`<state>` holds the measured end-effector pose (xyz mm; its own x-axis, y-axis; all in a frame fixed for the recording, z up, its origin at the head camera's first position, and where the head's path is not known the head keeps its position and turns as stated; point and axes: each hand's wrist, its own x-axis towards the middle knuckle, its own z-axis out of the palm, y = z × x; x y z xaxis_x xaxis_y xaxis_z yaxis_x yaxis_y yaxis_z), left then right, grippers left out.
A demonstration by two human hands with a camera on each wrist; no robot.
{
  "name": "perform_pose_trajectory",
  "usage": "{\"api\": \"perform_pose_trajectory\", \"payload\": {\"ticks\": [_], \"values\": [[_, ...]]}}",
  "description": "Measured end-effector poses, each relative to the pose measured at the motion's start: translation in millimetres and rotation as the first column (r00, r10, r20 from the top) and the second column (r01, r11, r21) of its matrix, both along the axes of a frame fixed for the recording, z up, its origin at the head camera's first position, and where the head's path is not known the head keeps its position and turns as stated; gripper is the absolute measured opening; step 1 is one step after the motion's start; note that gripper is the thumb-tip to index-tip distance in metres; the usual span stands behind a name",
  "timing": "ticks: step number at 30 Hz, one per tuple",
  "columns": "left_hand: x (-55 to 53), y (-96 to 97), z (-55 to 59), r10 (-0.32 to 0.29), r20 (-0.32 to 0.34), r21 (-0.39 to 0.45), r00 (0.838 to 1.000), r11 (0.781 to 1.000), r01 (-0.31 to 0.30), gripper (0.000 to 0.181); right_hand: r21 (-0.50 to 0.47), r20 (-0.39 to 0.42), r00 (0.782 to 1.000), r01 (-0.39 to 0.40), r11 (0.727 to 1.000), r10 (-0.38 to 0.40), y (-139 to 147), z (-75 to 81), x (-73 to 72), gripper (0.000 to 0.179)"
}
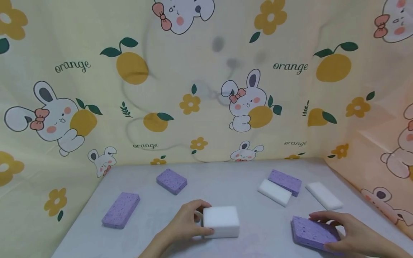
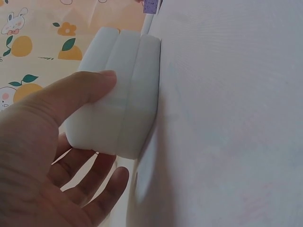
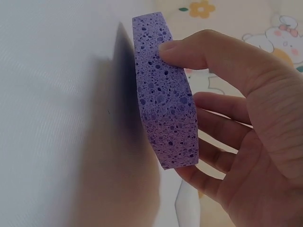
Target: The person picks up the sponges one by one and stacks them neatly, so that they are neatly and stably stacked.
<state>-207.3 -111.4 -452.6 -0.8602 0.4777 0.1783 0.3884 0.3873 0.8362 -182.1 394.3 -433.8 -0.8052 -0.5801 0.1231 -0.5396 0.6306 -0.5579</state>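
In the head view my left hand grips a stack of white sponges near the front middle of the table. The left wrist view shows three white layers in that stack, with the thumb on one side and fingers behind. The stack stands at the table surface; whether it touches cannot be told. At the front right, my right hand holds a purple sponge between thumb and fingers. A gap with a dark shadow shows beside this pitted purple sponge in the right wrist view, so it looks tilted, partly off the table.
On the left lie two separate purple sponges, one nearer and one farther back. Back right, a white sponge overlaps or abuts a purple sponge. Another white sponge lies beside them. A patterned cloth walls the back and sides.
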Motion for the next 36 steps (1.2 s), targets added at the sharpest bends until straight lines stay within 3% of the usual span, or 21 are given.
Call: {"api": "perform_pose_trajectory", "payload": {"ticks": [9,14,22,28,36], "values": [[1.2,-0.2,0.4,-0.002,-0.005,0.009,1.000,1.000,0.002,0.052,-0.008,-0.097,0.995,0.029,1.000,-0.029,-15.8,2.7,-0.9,0.060],[2.3,-1.2,0.7,-0.006,-0.007,0.027,1.000,1.000,0.006,0.052,-0.041,-0.091,0.996,0.015,0.999,-0.019,-30.7,6.1,-7.1,0.061],[2.2,-3.0,-2.6,-0.007,-0.001,0.020,1.000,1.000,0.007,0.052,-0.142,-0.167,0.985,-0.076,0.987,0.052,-50.9,16.5,-12.9,0.066],[0.7,-3.4,-3.4,0.006,0.014,0.005,1.000,1.000,-0.007,0.053,-0.194,-0.134,0.989,-0.085,0.977,0.060,-73.6,27.4,-13.8,0.067],[0.2,-1.0,-1.7,0.000,0.017,0.009,1.000,1.000,0.000,0.053,-0.192,-0.083,0.992,-0.110,0.975,0.096,-112.8,41.4,-13.8,0.065]]}}
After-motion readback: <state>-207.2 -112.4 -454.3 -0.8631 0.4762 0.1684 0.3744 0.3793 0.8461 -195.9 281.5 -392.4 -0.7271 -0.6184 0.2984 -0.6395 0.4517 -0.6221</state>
